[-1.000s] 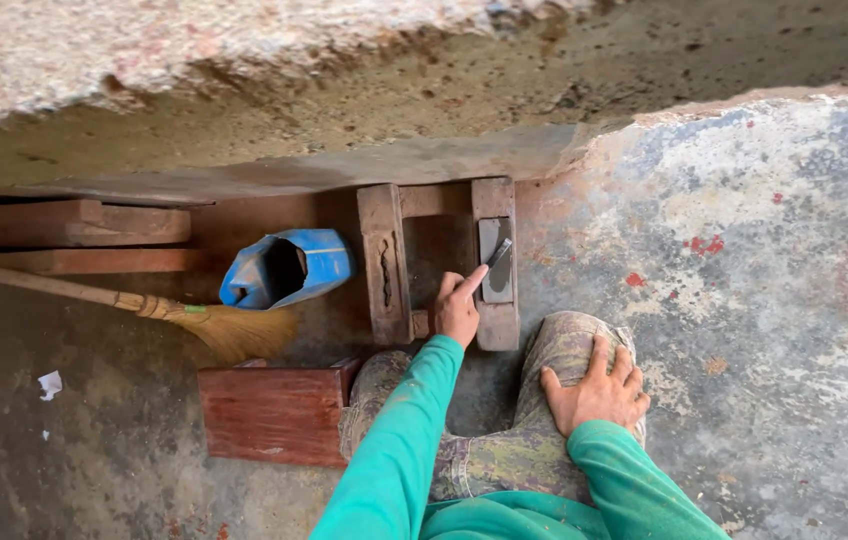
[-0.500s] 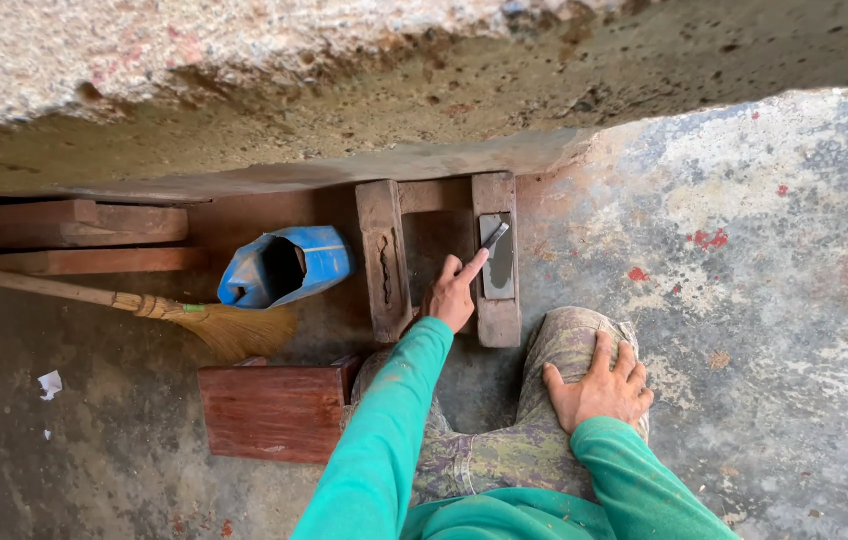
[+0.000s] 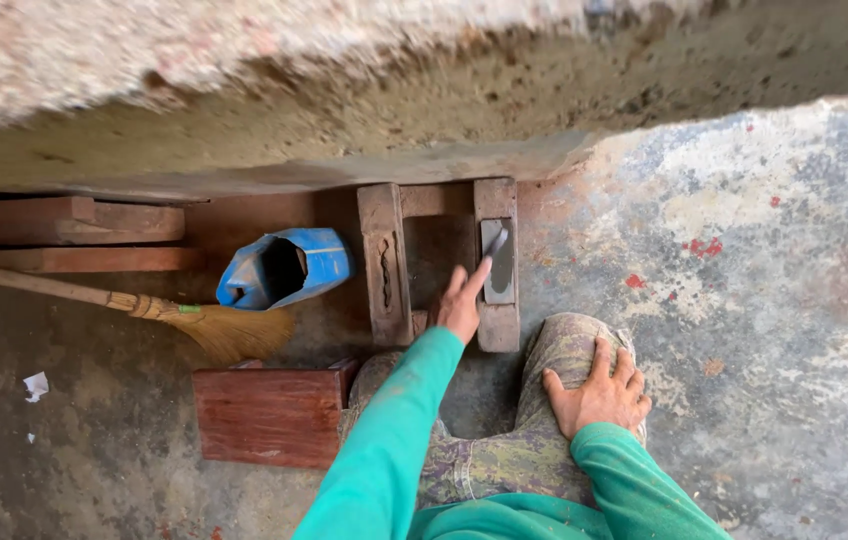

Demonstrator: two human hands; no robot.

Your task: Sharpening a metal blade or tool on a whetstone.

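Wooden rails made up the frame (image 3: 439,262) on the floor (image 3: 764,300) below the wall (image 3: 344,120), and a grey blade (image 3: 497,262) lay along its right rail. The left hand (image 3: 461,305) reached to it, index finger stretched out and touching the blade's lower edge, the other fingers loosely bent; it gripped nothing. The right hand (image 3: 599,395) lay open and flat on the right knee (image 3: 569,350). As far as could be judged, the blade had not yet been picked up: it rested on the rail with only a fingertip on it, so the lifting was left to do. Left of the frame lay a blue cut-open jug (image 3: 286,268), a broom (image 3: 194,322) near it, planks (image 3: 64,222) beyond by the wall, and a red block (image 3: 269,415) beside the left knee.
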